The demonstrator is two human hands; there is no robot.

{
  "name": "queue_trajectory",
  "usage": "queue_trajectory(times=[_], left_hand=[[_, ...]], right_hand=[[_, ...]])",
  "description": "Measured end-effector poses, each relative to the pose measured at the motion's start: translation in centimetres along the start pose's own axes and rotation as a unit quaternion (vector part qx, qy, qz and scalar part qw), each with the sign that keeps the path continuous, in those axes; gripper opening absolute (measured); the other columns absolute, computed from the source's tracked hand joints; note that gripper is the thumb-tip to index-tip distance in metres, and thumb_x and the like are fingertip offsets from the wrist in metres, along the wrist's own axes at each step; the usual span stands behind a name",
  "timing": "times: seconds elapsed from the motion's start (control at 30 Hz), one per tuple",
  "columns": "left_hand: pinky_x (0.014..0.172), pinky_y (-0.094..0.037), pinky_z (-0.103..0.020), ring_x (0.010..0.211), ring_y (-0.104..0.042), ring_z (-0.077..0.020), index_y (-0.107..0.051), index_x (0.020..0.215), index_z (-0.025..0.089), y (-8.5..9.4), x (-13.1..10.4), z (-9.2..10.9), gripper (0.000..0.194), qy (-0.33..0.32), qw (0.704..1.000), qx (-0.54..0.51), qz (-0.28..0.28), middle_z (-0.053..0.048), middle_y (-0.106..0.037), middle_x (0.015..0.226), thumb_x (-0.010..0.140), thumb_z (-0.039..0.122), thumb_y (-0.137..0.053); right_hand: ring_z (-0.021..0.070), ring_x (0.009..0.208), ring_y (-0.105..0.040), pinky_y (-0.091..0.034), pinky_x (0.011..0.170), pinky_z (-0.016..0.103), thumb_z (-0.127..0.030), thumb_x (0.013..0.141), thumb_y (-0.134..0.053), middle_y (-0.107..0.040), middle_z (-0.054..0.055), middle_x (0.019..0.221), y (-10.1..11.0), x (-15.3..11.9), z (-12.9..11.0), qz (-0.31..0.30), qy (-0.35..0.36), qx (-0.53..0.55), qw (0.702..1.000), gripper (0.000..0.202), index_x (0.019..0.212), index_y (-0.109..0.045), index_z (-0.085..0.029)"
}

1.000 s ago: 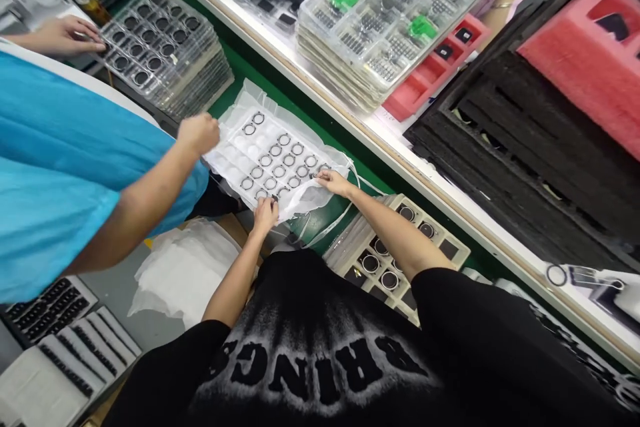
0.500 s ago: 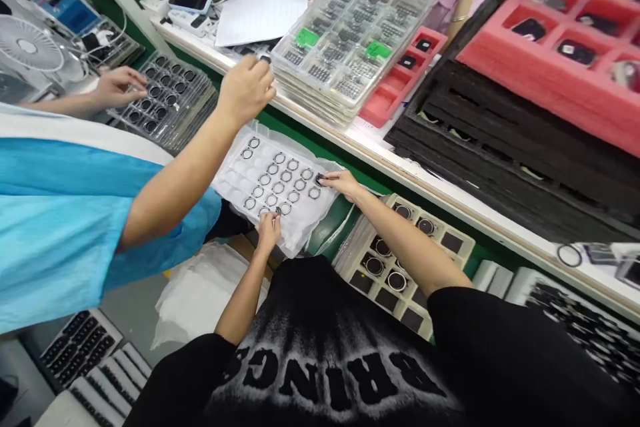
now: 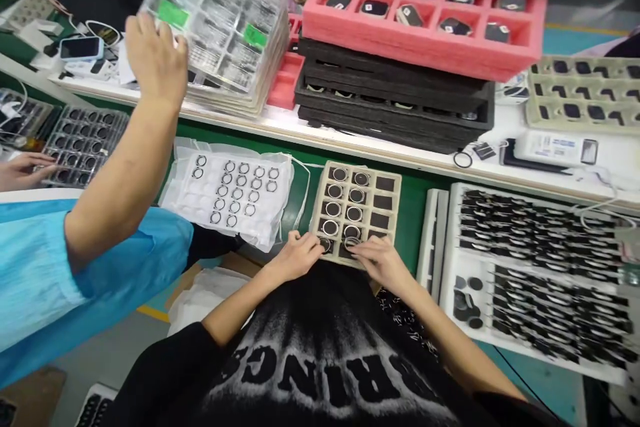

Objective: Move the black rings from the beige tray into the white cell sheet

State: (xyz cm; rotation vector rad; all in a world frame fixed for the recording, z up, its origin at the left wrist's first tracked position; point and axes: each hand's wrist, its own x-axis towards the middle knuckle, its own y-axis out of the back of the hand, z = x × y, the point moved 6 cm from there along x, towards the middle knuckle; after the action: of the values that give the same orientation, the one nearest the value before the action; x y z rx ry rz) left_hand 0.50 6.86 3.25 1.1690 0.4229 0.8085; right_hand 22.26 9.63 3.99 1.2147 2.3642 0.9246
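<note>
The beige compartment tray lies on the green bench just ahead of me, at centre; I read it as a grid of square pockets, most in the two left columns each holding a round black part with a pale ring, while the right column shows dark pockets. My left hand rests at the tray's 7 o'clock corner, fingers curled together on the part in the nearest left pocket; whether they grip it I cannot tell. My right hand lies at the tray's 6 o'clock edge, fingers spread flat over the nearest pockets, clamped on nothing I can see. At 9 o'clock of the tray, a white bagged tray carries rows of thin rings. At 3 o'clock, a white tray holds rows of small black parts. At 12 o'clock, black foam trays are stacked under a pink foam tray of dark parts. A co-worker's hand touches a stack of clear blister trays at 10 o'clock.
</note>
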Motion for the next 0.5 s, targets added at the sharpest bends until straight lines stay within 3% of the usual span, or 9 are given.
queue_trajectory(times=[0.1,0.2,0.37,0.5], left_hand=[[0.082,-0.027,-0.040,0.096,-0.056,-0.0208,-0.061,0.100,0.016,-1.6,1.0,1.3,0.017,-0.027,0.996,0.058,-0.059,-0.007,-0.062,0.101,0.102,0.006,-0.047],[0.080,-0.025,-0.038,0.094,-0.053,-0.0211,-0.064,0.099,0.018,-2.1,1.4,1.4,0.019,-0.012,0.994,0.077,-0.077,-0.006,-0.060,0.100,0.102,0.007,-0.048],[0.080,-0.023,-0.037,0.088,-0.054,-0.0173,-0.072,0.104,0.024,-1.4,1.4,0.9,0.024,0.049,0.998,0.001,-0.031,-0.003,-0.057,0.095,0.107,0.018,-0.050],[0.085,-0.029,-0.038,0.089,-0.060,-0.0169,-0.076,0.110,0.024,-0.6,0.9,-0.9,0.022,0.186,0.980,-0.065,0.034,-0.003,-0.061,0.094,0.107,0.032,-0.055]], right_hand=[[0.0230,0.087,-0.063,-0.036,0.076,0.041,-0.020,0.111,-0.049,-0.079,0.006,0.107,-2.0,-3.4,0.8,0.004,0.043,-0.071,0.997,0.030,0.120,-0.077,-0.021],[0.0235,0.088,-0.063,-0.036,0.077,0.041,-0.018,0.110,-0.050,-0.078,0.007,0.114,-3.1,-4.2,1.8,0.012,0.044,-0.073,0.996,0.030,0.124,-0.076,-0.021],[0.0219,0.091,-0.068,-0.041,0.079,0.040,-0.026,0.109,-0.057,-0.078,0.005,0.116,-2.5,-4.5,3.0,0.047,0.042,-0.025,0.998,0.024,0.119,-0.078,-0.024],[0.0214,0.093,-0.073,-0.050,0.086,0.041,-0.035,0.109,-0.058,-0.080,0.003,0.106,-1.1,-6.0,4.0,0.120,0.007,0.021,0.993,0.025,0.109,-0.080,-0.026]])
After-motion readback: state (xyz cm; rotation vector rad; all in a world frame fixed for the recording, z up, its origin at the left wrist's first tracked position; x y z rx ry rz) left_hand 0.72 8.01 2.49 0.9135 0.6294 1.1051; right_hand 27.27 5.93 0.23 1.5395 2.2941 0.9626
